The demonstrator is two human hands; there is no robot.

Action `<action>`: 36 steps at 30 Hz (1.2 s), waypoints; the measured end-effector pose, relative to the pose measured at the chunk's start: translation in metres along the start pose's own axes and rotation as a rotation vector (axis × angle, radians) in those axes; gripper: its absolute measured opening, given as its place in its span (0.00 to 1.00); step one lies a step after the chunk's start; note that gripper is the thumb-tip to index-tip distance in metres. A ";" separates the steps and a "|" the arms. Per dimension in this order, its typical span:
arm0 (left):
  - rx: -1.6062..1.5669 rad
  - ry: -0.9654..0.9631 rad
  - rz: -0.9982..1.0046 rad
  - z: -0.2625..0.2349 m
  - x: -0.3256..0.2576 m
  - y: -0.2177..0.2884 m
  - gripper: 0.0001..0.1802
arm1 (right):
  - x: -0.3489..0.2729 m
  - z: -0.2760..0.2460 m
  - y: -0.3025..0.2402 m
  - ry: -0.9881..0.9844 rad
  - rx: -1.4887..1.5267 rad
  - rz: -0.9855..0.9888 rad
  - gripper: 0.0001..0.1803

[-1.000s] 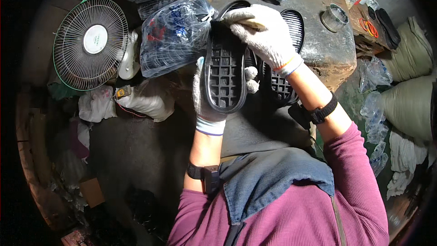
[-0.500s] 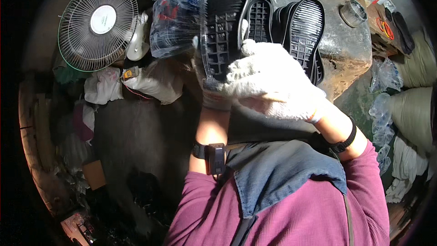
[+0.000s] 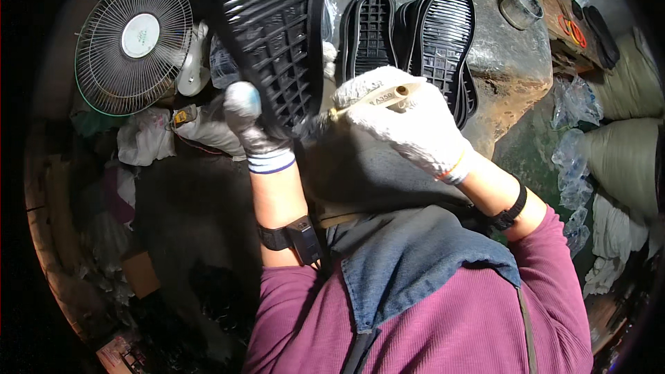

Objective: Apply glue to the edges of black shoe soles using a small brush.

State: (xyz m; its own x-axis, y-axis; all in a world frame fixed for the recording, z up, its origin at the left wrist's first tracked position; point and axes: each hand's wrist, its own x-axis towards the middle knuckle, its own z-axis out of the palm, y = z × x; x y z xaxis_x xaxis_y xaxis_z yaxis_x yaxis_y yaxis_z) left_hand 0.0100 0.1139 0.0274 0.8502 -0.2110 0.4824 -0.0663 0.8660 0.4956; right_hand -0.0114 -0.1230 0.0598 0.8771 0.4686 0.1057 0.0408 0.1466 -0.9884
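Note:
My left hand (image 3: 246, 116), in a white knit glove with a stained thumb, holds up a black ribbed shoe sole (image 3: 277, 48). The sole tilts, its gridded heel part toward me, and its far end runs out of view at the top. A paintbrush (image 3: 377, 99) with a pale handle and a hole in its end is gripped in my gloved right hand (image 3: 415, 128). Its dark bristles touch or nearly touch the heel rim. Beyond the right hand, black soles (image 3: 368, 34) stand on the worktable beside a second stack of soles (image 3: 443, 24).
A worn metal-topped worktable (image 3: 516, 52) spans the back right, with a round metal can (image 3: 521, 8) on it. A fan (image 3: 138, 38) stands at the left near white sacks (image 3: 147, 135). Clear plastic bags (image 3: 576, 104) and big pale rolls (image 3: 623, 159) lie at the right.
The sole and my left hand have moved left and nearer. My right hand has turned, bringing the brush handle into view, and has drawn apart from the left hand.

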 end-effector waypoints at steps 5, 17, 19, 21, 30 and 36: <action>0.164 0.254 -0.091 0.002 -0.006 0.006 0.31 | 0.008 -0.005 -0.007 0.173 -0.685 -0.629 0.11; 0.277 0.732 -0.187 0.017 -0.004 -0.020 0.16 | 0.020 -0.009 -0.025 -0.047 -0.676 -0.328 0.11; 0.227 0.758 -0.098 0.019 -0.009 -0.033 0.27 | 0.035 -0.016 -0.022 0.104 -0.582 -0.221 0.10; 0.377 0.796 -0.056 0.013 -0.013 -0.036 0.27 | 0.050 -0.026 -0.023 0.265 -0.575 -0.332 0.11; -0.239 0.589 -0.345 0.037 -0.039 -0.046 0.44 | 0.094 -0.069 -0.023 0.461 -0.919 -0.693 0.08; -0.327 0.432 -0.370 0.048 -0.053 -0.006 0.52 | 0.091 -0.076 -0.021 0.481 -0.917 -0.726 0.07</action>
State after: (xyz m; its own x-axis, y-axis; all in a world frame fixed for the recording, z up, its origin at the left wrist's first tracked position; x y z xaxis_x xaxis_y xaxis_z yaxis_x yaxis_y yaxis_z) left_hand -0.0593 0.0984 0.0334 0.9241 -0.3795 -0.0446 0.3751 0.8787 0.2952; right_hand 0.1043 -0.1499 0.0819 0.5906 0.1420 0.7943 0.7312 -0.5105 -0.4525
